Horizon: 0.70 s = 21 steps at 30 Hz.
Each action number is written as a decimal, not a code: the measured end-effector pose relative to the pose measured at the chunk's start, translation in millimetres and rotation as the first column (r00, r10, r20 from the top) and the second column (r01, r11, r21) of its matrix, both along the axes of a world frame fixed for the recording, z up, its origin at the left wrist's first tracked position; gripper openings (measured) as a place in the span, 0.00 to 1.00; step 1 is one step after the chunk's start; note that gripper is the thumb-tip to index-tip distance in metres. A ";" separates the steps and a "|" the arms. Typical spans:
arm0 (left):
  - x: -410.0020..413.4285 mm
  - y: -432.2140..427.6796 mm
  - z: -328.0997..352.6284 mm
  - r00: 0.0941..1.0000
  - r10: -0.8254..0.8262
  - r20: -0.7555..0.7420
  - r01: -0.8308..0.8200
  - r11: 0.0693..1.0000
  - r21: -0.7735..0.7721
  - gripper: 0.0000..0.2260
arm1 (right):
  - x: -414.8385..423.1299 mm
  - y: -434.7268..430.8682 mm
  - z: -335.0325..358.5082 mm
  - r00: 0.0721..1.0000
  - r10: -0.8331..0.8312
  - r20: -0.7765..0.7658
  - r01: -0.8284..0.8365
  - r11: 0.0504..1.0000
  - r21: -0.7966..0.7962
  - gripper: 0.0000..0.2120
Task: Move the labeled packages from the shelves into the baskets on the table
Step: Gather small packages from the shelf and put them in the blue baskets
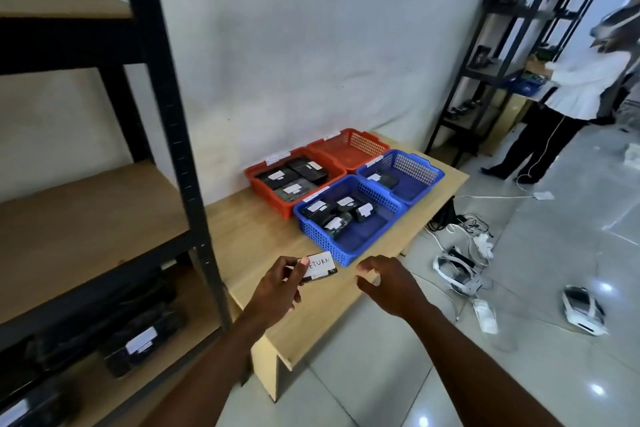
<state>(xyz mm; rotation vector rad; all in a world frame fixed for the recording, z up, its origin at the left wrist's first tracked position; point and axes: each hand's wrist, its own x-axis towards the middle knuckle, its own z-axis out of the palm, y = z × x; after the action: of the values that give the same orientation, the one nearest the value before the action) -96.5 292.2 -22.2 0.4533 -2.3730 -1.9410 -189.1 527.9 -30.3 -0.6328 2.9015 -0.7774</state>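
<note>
The package, white label reading "RETURN", is pinched in the left grip above the near end of the worktop, just short of the near blue basket. The right grip hovers wide over the worktop's right edge, fingers loosely spread, holding nothing. The near blue basket and the near red basket hold several labeled packages, and the far blue basket holds one. The far red basket stands at the worktop's far end. More packages lie on the bottom shelf at left.
</note>
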 end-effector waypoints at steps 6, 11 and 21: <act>-87.0 24.1 -27.2 0.996 -0.035 0.085 0.034 0.999 0.010 0.12 | -74.7 25.9 -24.6 0.999 -0.031 0.043 0.033 0.999 -0.044 0.13; -177.9 39.5 -46.1 0.991 -0.023 0.130 0.020 0.999 0.025 0.15 | -157.3 45.6 -40.9 0.996 -0.051 0.070 0.051 0.999 0.002 0.14; -274.7 73.2 -88.8 0.971 -0.047 0.236 0.116 0.951 -0.286 0.15 | -285.3 60.1 -75.9 0.987 0.140 0.082 -0.150 0.980 0.133 0.20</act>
<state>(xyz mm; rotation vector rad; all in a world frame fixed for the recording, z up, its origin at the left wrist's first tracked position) -371.1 365.4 -111.0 0.5923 -2.8098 -1.5904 -474.4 588.0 -106.1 -0.7738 2.7759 -0.5634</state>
